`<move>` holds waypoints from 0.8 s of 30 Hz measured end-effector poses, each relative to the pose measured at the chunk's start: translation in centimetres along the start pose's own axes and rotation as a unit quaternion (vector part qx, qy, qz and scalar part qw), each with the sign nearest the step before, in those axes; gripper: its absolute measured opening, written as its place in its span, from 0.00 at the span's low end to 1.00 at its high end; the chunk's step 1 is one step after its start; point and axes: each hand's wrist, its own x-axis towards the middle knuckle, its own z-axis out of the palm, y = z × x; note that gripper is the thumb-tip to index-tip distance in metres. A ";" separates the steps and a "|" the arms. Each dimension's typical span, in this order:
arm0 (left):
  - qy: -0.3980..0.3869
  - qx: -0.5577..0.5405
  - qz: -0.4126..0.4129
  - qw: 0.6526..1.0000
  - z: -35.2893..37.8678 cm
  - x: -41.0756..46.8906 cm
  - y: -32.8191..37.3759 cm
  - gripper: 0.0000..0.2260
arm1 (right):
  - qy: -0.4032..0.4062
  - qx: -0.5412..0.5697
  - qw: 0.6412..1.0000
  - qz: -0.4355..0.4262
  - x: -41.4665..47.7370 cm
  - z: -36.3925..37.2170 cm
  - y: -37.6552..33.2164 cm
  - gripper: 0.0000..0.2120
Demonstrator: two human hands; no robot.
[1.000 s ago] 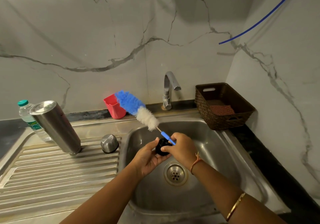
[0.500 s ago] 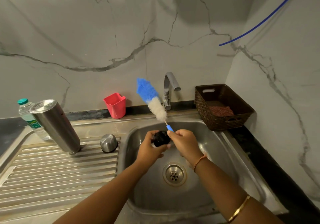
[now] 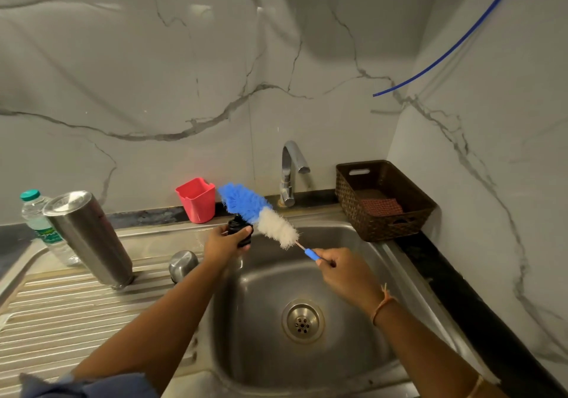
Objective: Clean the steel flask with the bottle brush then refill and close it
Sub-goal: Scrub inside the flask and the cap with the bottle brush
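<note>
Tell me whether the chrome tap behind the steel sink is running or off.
Off: no stream falls from the spout of the curved chrome tap into the stainless steel sink basin below it.

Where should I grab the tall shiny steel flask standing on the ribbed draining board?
Wrap your hand round the middle of the tall shiny steel flask: its wall is smooth and round, with no handle. Come from the front, on the sink side, since the clear plastic water bottle stands close by its far-left side.
</note>
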 end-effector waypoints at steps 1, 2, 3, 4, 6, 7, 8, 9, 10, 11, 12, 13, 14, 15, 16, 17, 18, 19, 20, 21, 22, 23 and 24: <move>0.006 0.003 0.002 1.000 -0.2 0.2 0.2 0.16 | -0.011 -0.015 1.000 -0.004 0.0 -0.5 -0.2 0.13; 0.001 0.015 0.007 1.000 -0.3 0.3 0.2 0.16 | -0.023 -0.035 0.999 -0.009 0.1 -0.9 -0.3 0.12; -0.021 0.030 0.013 0.999 -0.2 0.1 0.2 0.17 | -0.038 -0.061 0.997 -0.011 0.2 -1.3 -0.5 0.12; -0.058 0.043 0.022 0.997 0.2 -0.2 0.1 0.17 | -0.051 -0.095 0.994 -0.014 0.3 -1.8 -0.8 0.11; -0.125 0.067 0.045 0.989 1.6 -1.5 0.0 0.15 | -0.047 -0.162 0.986 -0.011 0.6 -2.4 -1.4 0.10; -0.142 0.068 0.050 0.986 2.3 -1.9 -0.1 0.15 | -0.038 -0.179 0.983 -0.012 0.6 -2.5 -1.6 0.09; -0.144 0.058 0.049 0.987 2.9 -2.2 -0.1 0.15 | -0.030 -0.186 0.982 -0.014 0.6 -2.4 -1.8 0.09; -0.131 0.044 0.044 0.989 3.1 -2.4 0.0 0.15 | -0.029 -0.189 0.981 -0.016 0.5 -2.3 -1.9 0.10; -0.110 0.035 0.039 0.993 3.1 -2.2 0.1 0.15 | -0.036 -0.190 0.981 -0.015 0.3 -2.2 -1.9 0.11; -0.083 0.039 0.032 0.995 2.8 -2.0 0.3 0.14 | -0.050 -0.192 0.980 -0.013 -0.1 -2.1 -2.0 0.11; -0.052 0.053 0.021 0.997 2.4 -1.7 0.3 0.14 | -0.064 -0.196 0.978 -0.008 -0.3 -2.0 -2.0 0.10; -0.025 0.069 0.014 0.997 1.8 -1.5 0.2 0.13 | -0.076 -0.202 0.976 -0.004 -0.6 -2.0 -2.0 0.11; -0.006 0.090 0.015 0.996 1.4 -1.3 0.0 0.13 | -0.082 -0.208 0.975 0.001 -0.7 -1.9 -2.0 0.11; -0.007 0.114 0.021 0.993 1.2 -1.4 -0.1 0.13 | -0.080 -0.210 0.974 0.005 -0.7 -1.9 -1.9 0.12; -0.027 0.131 0.027 0.991 1.2 -1.5 -0.3 0.14 | -0.071 -0.211 0.975 0.008 -0.6 -1.9 -1.7 0.11; -0.060 0.135 0.028 0.989 1.4 -1.5 -0.5 0.16 | -0.060 -0.209 0.976 0.009 -0.3 -2.0 -1.6 0.11; -0.091 0.131 0.026 0.987 1.7 -1.5 -0.8 0.18 | -0.049 -0.206 0.977 0.010 -0.1 -2.0 -1.4 0.10; -0.106 0.129 0.021 0.986 1.9 -1.6 -1.0 0.19 | -0.043 -0.207 0.977 0.010 0.0 -2.1 -1.3 0.10; -0.102 0.128 0.020 0.986 2.1 -1.6 -1.1 0.20 | -0.044 -0.206 0.977 0.008 0.1 -2.1 -1.4 0.10; -0.085 0.130 0.020 0.988 2.1 -1.6 -1.1 0.20 | -0.051 -0.205 0.977 0.003 0.0 -2.2 -1.6 0.11; -0.062 0.131 0.020 0.989 2.0 -1.5 -0.8 0.19 | -0.061 -0.204 0.977 -0.002 -0.1 -2.2 -1.8 0.12; -0.040 0.131 0.016 0.990 1.7 -1.4 -0.5 0.17 | -0.070 -0.204 0.976 -0.008 -0.3 -2.1 -2.0 0.12; -0.026 0.127 0.012 0.992 1.4 -1.2 -0.2 0.15 | -0.079 -0.206 0.975 -0.012 -0.5 -2.0 -2.2 0.12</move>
